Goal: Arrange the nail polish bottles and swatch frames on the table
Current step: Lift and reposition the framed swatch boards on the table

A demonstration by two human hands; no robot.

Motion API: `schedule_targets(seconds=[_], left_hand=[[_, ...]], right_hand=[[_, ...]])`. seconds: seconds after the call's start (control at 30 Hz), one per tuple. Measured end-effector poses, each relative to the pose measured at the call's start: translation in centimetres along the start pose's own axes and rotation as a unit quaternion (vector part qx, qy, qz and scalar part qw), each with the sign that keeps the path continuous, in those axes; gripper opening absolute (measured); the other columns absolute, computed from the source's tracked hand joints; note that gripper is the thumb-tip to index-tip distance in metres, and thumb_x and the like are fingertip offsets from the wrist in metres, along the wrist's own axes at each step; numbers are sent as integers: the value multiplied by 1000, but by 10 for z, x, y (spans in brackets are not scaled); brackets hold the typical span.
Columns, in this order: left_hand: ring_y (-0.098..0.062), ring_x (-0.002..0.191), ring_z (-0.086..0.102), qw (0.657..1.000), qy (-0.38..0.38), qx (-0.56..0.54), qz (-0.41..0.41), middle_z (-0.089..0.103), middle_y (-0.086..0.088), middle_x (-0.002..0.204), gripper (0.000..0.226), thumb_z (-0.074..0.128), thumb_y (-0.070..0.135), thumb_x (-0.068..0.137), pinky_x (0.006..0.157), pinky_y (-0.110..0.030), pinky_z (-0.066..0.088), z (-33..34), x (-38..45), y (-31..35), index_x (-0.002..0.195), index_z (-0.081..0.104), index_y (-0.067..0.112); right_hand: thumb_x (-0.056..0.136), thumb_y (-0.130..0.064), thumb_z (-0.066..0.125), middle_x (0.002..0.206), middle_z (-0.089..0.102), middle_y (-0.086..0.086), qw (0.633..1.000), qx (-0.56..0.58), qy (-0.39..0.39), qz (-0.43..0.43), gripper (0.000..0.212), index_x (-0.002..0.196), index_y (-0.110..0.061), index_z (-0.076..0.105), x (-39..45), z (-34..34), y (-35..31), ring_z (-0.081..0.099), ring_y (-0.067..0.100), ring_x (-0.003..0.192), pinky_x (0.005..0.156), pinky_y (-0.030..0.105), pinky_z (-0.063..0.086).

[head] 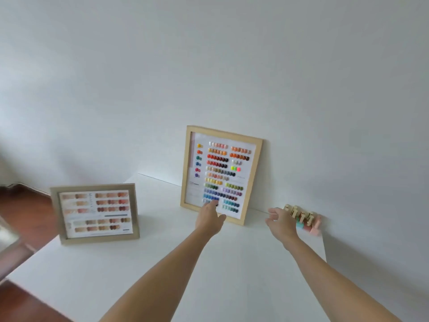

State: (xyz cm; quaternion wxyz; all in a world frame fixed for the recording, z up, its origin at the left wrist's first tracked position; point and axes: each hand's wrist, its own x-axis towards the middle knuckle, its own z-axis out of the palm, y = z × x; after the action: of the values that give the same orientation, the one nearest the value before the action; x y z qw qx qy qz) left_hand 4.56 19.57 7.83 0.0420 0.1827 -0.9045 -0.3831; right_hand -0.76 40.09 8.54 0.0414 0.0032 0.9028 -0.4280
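Large swatch frame: stands upright on the white table, its top leaning against the wall; holds rows of multicoloured nail swatches under its face.
Small swatch frame: stands near the table's left edge, well apart from the large one, angled toward the camera; holds nude and pink swatch rows. Slightly blurred.
Nail polish bottles: a short row with gold caps and pastel bodies, set against the wall at the table's right end. The count is unclear, as the right hand covers part of the row.
Left hand: fingers extended and relaxed, reaching at the lower edge of the large frame; whether it touches the frame cannot be told.
Right hand: fingers spread and loosely curved, just in front of the bottle row, gripping nothing visible.
Progress: judged well along. Both frames are standing and the bottles are grouped.
Remaining: likely squaring the large frame and tidying the bottle row.
Containers: none seen apart from the frames.
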Motion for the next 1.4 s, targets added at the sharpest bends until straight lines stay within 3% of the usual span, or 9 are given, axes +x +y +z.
schedule_targets(seconds=[0.37,0.63,0.8,0.9,1.1,1.27,1.4], left_hand=[[-27,130,45,994,82,23,-66,44,-11,143,58,60,24,92,106,-39,40,-169,-67,-161,143,36,13],[-27,131,45,985,128,21,-110,43,-12,143,59,59,26,92,106,-39,40,-256,-102,-266,144,35,11],[-28,129,45,981,151,4,-121,43,-13,142,59,60,25,91,105,-38,40,-281,-100,-307,144,36,15],[-27,128,45,979,164,-4,-121,44,-11,139,58,59,25,91,102,-37,42,-290,-91,-326,144,36,17],[-26,127,48,981,162,-10,-107,40,-11,142,62,58,20,92,107,-39,42,-300,-57,-356,147,30,19],[-23,127,46,982,157,0,-108,32,-4,149,69,56,22,92,98,-31,40,-308,-12,-377,150,19,31],[-24,124,48,982,157,-3,-101,24,1,152,74,50,21,89,95,-36,44,-311,18,-389,145,11,50]], right_hand=[[88,-5,58,118,64,18,996,0,-63,-65,40,128,-7,54,-96,137,-127,59,29,108,87,33,49],[88,-11,62,112,66,17,990,6,-108,-94,45,131,-11,51,-147,232,-183,58,30,107,92,35,46],[89,-15,61,102,66,12,985,9,-134,-107,54,139,-20,41,-147,276,-201,57,25,101,84,30,45],[90,-19,61,111,63,16,983,5,-140,-115,61,143,-26,32,-138,303,-208,57,26,103,83,29,44],[91,-22,61,134,50,23,982,8,-128,-141,75,148,-34,14,-111,348,-212,51,35,122,103,48,44],[90,-21,62,148,38,12,977,5,-89,-195,85,148,-40,3,-83,376,-212,44,37,127,105,54,39],[92,-23,59,147,40,11,968,6,-85,-237,87,142,-54,-6,-66,391,-208,47,35,126,103,57,42]])
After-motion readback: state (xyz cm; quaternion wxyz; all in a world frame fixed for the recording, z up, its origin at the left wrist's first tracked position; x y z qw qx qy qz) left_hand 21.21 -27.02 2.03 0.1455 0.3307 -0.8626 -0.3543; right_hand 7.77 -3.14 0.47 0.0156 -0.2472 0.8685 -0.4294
